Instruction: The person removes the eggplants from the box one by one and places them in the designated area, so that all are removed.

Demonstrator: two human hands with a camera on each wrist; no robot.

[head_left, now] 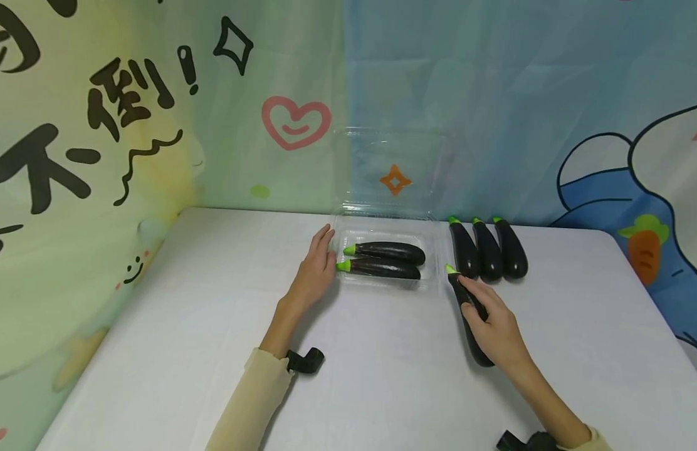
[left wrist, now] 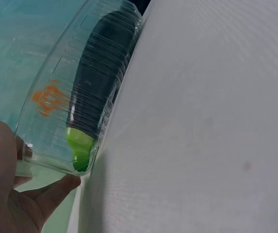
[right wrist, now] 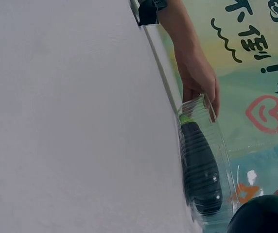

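Two dark eggplants with green stems, a back one [head_left: 390, 252] and a front one [head_left: 382, 268], lie side by side in a clear plastic box [head_left: 430, 250] with its lid [head_left: 393, 150] raised behind. My left hand [head_left: 316, 266] rests against the box's left end, fingers fairly straight; in the left wrist view its fingertips touch the plastic corner. My right hand [head_left: 497, 326] grips another eggplant [head_left: 460, 291] from above, to the right of the box and in front of it. The rounded dark end [right wrist: 260, 216] of that eggplant shows at the bottom of the right wrist view.
Three more eggplants stand in a row to the right of the box: a left one [head_left: 464, 250], a middle one [head_left: 487, 250] and a right one [head_left: 511, 250]. Everything lies on a white table [head_left: 213, 313]. A printed cloth backdrop [head_left: 495, 94] hangs behind its far edge.
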